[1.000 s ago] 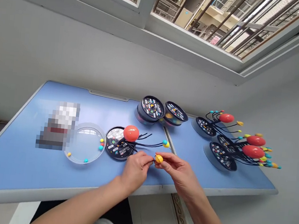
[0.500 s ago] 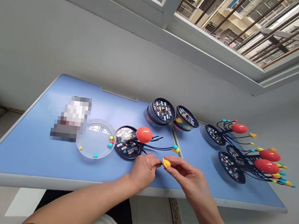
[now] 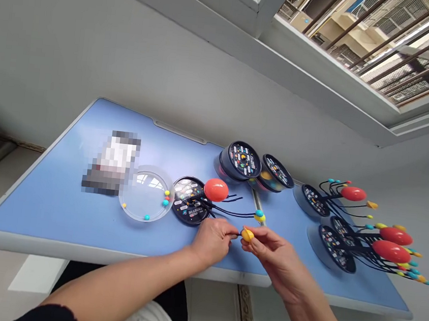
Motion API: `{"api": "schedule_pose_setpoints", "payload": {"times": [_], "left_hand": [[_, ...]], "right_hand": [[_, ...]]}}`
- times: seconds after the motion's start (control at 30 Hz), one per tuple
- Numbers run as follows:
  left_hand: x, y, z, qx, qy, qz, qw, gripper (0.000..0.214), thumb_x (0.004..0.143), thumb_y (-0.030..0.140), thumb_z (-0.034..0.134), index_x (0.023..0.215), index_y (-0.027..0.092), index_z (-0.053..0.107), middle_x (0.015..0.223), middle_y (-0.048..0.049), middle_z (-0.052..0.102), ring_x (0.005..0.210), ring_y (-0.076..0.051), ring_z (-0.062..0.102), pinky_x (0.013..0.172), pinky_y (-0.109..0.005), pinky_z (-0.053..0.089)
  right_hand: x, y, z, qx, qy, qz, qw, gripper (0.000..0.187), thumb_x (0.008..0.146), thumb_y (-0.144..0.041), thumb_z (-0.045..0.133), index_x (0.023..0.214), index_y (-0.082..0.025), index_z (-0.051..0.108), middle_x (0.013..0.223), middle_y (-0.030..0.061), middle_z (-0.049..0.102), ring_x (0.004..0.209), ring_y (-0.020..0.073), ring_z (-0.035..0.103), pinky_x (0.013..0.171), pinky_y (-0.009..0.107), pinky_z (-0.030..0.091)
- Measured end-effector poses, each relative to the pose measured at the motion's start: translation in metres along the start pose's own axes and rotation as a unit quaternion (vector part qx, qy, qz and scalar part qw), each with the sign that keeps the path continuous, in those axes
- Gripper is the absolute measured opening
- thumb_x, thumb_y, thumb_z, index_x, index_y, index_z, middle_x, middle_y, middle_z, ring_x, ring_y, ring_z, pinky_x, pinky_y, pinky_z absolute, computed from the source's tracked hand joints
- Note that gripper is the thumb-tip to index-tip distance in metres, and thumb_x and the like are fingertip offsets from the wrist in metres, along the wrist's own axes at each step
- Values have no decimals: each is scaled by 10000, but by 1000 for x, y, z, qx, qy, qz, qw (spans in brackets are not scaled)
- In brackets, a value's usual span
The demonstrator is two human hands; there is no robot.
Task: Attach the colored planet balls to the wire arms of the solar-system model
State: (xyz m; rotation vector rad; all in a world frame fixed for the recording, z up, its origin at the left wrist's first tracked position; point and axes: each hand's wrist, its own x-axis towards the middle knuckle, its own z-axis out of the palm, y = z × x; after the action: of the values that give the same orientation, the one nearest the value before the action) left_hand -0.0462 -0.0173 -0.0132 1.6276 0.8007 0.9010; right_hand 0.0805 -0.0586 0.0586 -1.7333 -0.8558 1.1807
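A black round base (image 3: 188,206) carries a red-orange ball (image 3: 216,189) and thin black wire arms that reach right. One arm ends in a teal and yellow bead (image 3: 259,216). My left hand (image 3: 212,238) pinches the tip of another wire arm near the table's front edge. My right hand (image 3: 272,248) pinches a small yellow bead (image 3: 247,234) right at that tip. Both hands meet in front of the base.
A clear shallow dish (image 3: 143,196) with a few loose beads lies left of the base, beside a blurred packet (image 3: 112,162). Two closed black kits (image 3: 243,161) sit behind. Three assembled models (image 3: 368,233) stand at the right on the blue table (image 3: 42,198).
The view has swung, so everything sits further right and lower in the frame. Both hands stay together at the wire tip with the yellow bead, which has turned a little between my fingers.
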Motion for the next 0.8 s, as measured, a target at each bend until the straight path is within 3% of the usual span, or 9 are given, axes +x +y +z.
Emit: {"api": "schedule_pose_setpoints", "payload": {"times": [0.13,0.4,0.63,0.8], "left_hand": [[-1,0,0,-28,-10,-26,999,337,717,-25,477,803,179,732,699,-5,650,532,-97,548,539,-187,440],[-1,-1,0,-32,-12,-19,999,323,726,-22,490,797,177,734,699,-4,643,517,-90,536,546,-187,445],[-1,-2,0,7,-6,-1,1000,299,732,-8,486,722,174,722,635,0,628,551,-105,537,557,-194,435],[-1,0,-2,1,4,2,1000,316,726,-3,464,727,182,720,615,5,625,564,-110,540,548,-193,429]], "right_hand": [[3,2,-1,71,-30,66,995,354,422,-383,888,676,-201,720,687,20,639,637,146,574,625,271,504],[6,6,-2,37,-17,45,998,354,439,-407,878,685,-201,726,698,33,644,643,167,581,651,320,508],[2,6,-2,-55,35,-42,997,335,438,-407,868,681,-219,735,713,46,677,666,203,609,681,352,526],[0,1,2,-121,37,-99,987,315,453,-428,851,670,-240,721,765,56,704,749,257,637,724,390,542]]}}
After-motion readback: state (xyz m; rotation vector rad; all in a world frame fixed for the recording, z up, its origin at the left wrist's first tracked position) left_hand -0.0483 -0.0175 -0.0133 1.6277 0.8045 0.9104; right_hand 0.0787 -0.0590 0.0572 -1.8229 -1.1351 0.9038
